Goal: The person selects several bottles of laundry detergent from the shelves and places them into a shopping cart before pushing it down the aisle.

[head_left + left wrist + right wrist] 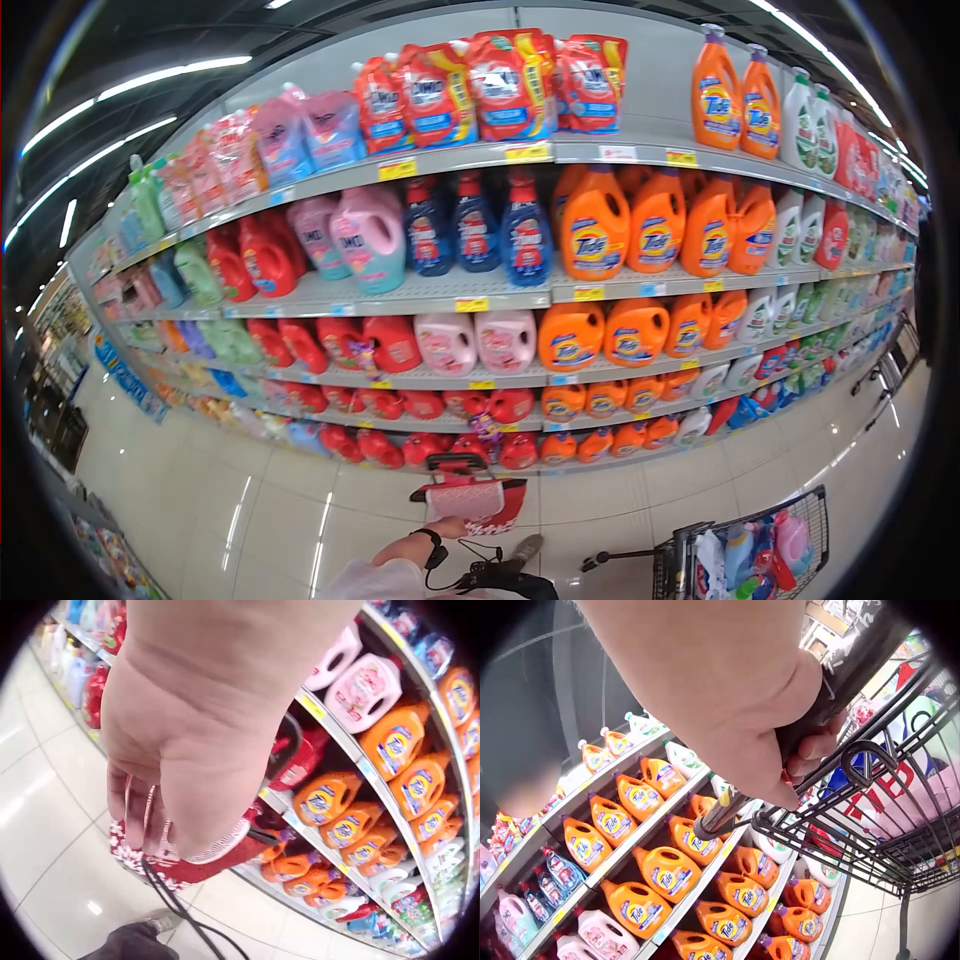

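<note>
Right grip (759, 739) wraps the cart handle (862, 664), whose long axis slants up rightward in that wrist's view.

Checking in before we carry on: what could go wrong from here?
1. The cable hangs loose by the left hand and the red bag, so it might snag.
2. The right hand grips the handle of the loaded cart while the left is at the bag; steered one-handed, the cart may swing.
3. A shoe is near the bag, so a step forward could kick it.
</note>
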Motion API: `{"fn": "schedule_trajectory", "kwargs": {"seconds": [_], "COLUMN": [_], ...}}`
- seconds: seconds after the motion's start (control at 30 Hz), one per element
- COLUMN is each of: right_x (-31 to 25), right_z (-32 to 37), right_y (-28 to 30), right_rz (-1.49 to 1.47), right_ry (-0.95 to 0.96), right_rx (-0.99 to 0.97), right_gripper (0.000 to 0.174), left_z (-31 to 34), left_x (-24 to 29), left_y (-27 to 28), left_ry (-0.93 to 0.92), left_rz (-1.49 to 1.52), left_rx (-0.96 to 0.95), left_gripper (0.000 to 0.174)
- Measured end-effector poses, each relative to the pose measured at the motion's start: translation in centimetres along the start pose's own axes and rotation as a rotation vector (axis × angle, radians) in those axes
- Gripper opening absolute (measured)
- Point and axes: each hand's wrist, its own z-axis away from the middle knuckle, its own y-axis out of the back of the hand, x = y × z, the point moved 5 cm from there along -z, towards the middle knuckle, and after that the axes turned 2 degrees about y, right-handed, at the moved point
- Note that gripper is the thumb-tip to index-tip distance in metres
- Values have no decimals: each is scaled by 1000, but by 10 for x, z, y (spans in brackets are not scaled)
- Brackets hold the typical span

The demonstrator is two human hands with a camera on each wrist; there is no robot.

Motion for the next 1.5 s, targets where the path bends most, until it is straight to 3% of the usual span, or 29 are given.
{"fn": "schedule_trajectory", "kwargs": {"seconds": [0.03, 0.07, 0.1, 0.17, 0.3, 0.43, 0.5, 0.57, 0.6, 0.63, 0.67, 0.7, 0.73, 0.8, 0.83, 0.93, 1.0, 1.07, 1.1, 1.13, 1.2, 1.33, 1.4, 1.43, 1.5], "right_x": [3, 2, 3, 2, -11, -10, -18, -25, -36, -37, -40, -73, -61, -79, -90, -114, -125, -119, -109, -95, -61, -88, -103, -111, -126], "right_z": [-4, -6, -5, -5, 12, 32, 49, 61, 76, 77, 90, 112, 119, 139, 150, 193, 225, 273, 296, 321, 367, 417, 437, 446, 466], "right_y": [-7, -5, -5, -6, 20, 2, 13, 3, 22, 1, 2, 62, 25, 21, 22, 49, 57, 82, 87, 89, 67, 65, 67, 73, 82], "right_rz": [47, -13, -22, -21, -51, 23, -20, 131, -41, -614, -595, -441, -180, -154, -134, -191, -283, -168, -124, -126, -74, -53, -75, -77, -87], "right_ry": [9, -11, 11, -22, 53, 135, 161, 124, 127, 200, 28, -81, -27, -92, -96, -54, 155, 217, 178, 207, 31, 1, 29, 27, 19], "right_rx": [50, -10, -17, -40, -34, -12, 43, -85, -18, 277, -6, -127, -143, 22, -12, -49, 74, 73, 43, 143, -26, -172, -133, -127, -188], "right_gripper": [31, 35, 35, 40, 42, 38, 45, 55, 63, 34, 56, 54, 58, 65, 69, 61, 46, 45, 47, 44, 39, 34, 29, 29, 28], "left_z": [13, 25, 40, 88, 142, 165, 164, 156, 155, 157, 146, 133, 124, 101, 96, 99, 85, 115, 122, 128, 139, 182, 227, 237, 264], "left_x": [-23, -56, -86, -126, -205, -250, -260, -268, -271, -268, -272, -279, -282, -283, -284, -278, -287, -242, -219, -199, -153, -53, -4, 9, 30], "left_y": [-16, -36, -50, -64, -89, -92, -84, -75, -68, -61, -54, -48, -42, -19, -7, 27, 40, 69, 77, 81, 81, 79, 85, 78, 69], "left_ry": [-82, 76, 95, 313, 414, 470, 443, 368, 324, 275, 182, 82, 58, -42, -108, -156, -276, -313, -416, -518, -596, -824, -1018, -1024, -1220], "left_rz": [-118, 18, 31, 154, 335, 445, 466, 396, 437, 456, 444, 424, 437, 480, 511, 422, 338, 168, 129, 89, 291, 279, 37, 35, -40], "left_rx": [40, -12, -2, -42, 42, 104, 134, 87, 112, 109, 123, 113, 122, 132, 129, 131, 215, 270, 300, 331, 188, 97, 259, 262, 473], "left_gripper": [43, 42, 42, 38, 34, 34, 34, 33, 33, 34, 32, 31, 30, 28, 29, 33, 35, 34, 34, 33, 34, 40, 41, 41, 45]}}
